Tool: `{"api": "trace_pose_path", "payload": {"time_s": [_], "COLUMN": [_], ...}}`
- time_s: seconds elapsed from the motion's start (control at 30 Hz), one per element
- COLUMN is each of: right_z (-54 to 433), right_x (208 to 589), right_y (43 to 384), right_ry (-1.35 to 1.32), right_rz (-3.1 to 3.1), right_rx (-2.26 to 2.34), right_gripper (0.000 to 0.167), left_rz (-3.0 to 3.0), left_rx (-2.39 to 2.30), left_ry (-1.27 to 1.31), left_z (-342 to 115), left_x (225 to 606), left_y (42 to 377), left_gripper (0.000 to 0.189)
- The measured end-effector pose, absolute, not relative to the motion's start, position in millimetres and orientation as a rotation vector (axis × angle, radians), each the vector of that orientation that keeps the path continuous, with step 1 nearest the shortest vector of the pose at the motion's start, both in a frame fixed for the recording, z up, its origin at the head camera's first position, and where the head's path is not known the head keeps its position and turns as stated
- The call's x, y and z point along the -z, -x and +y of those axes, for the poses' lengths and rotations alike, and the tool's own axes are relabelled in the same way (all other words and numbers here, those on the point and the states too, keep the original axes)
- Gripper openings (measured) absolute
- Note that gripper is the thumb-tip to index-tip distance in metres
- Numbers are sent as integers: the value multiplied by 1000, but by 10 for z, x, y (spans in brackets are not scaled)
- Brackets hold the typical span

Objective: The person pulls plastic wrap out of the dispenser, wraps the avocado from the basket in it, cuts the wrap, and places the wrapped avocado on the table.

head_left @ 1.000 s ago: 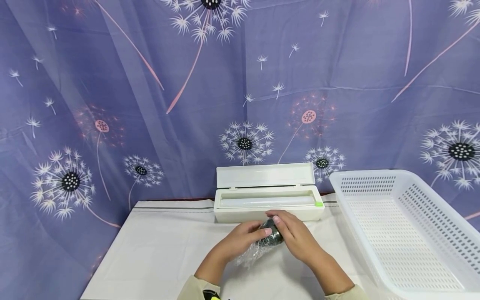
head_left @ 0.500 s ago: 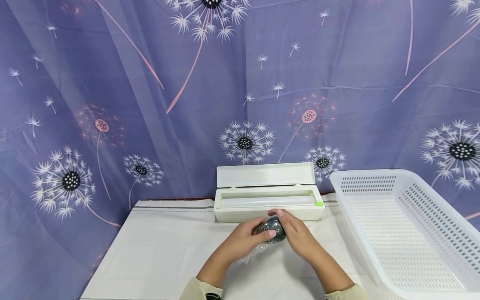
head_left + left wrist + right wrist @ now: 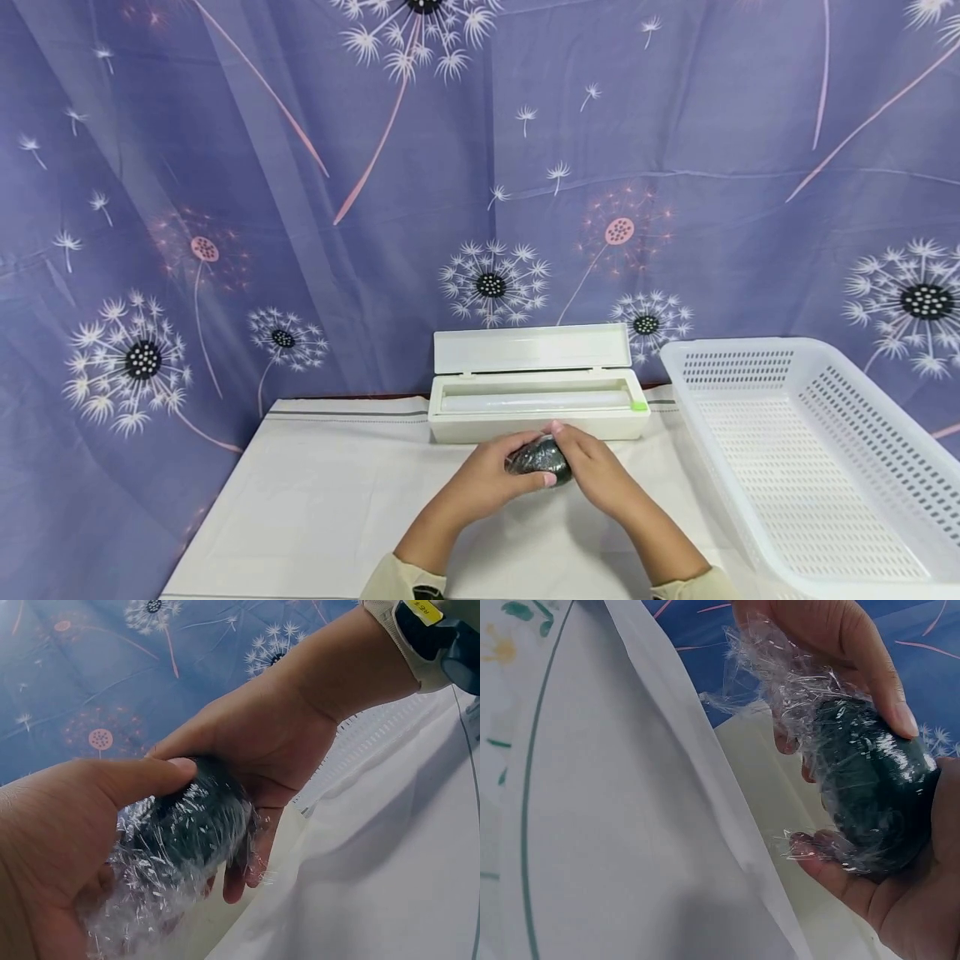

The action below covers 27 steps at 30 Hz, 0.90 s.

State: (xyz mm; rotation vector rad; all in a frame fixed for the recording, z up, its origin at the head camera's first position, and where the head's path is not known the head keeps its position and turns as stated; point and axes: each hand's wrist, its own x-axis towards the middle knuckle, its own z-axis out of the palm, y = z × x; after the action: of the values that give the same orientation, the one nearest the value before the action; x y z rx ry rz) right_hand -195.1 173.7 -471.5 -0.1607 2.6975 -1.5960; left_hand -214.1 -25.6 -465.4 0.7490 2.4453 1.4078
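A dark green, egg-shaped thing [image 3: 542, 460], wrapped in clear cling film, is between both hands in front of the white box. The left hand [image 3: 480, 482] grips its left end, thumb along the near side and fingers over the far side. Around the right end curves the right hand [image 3: 602, 475], its fingers reaching round the far side. Loose, crumpled cling film [image 3: 139, 900] bunches at the left palm in the left wrist view. The right wrist view shows the film [image 3: 795, 682] gathered under the left fingers, and the right palm cupping the other end.
Behind the hands stands an open white box [image 3: 465, 432] with its lid [image 3: 532, 350] raised and a roll of cling film [image 3: 536, 402] inside. To the right is a large white perforated basket [image 3: 708, 475]. A white cloth [image 3: 322, 500] covers the table; a purple dandelion curtain [image 3: 375, 275] hangs behind.
The wrapped thing has turned in the hands. The loose film that hung toward the near left in the head view is now out of sight there. The left hand has shifted slightly.
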Motion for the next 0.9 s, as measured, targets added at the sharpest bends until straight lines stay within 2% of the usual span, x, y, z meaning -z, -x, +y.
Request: {"api": "trace_pose_path", "payload": {"time_s": [0.2, 0.43, 0.67, 0.9], "right_z": [1728, 1722, 1729, 1706], "right_x": [4715, 4698, 4687, 4680], "right_y": [1952, 1987, 1982, 1979], "right_ry": [126, 148, 147, 38], "right_rz": [2707, 2702, 2713, 2799], "right_rx": [1529, 1510, 1486, 1570], "right_gripper": [60, 43, 38, 39], "left_rz": [2505, 2550, 2680, 2866], "left_rx": [-1353, -1319, -1180, -1064], "left_ry": [-777, -808, -868, -971], "left_z": [-249, -247, -231, -193], "left_x": [4629, 4626, 4650, 4593], "left_y": [2122, 2134, 2130, 2078], "left_gripper": [70, 71, 88, 77]}}
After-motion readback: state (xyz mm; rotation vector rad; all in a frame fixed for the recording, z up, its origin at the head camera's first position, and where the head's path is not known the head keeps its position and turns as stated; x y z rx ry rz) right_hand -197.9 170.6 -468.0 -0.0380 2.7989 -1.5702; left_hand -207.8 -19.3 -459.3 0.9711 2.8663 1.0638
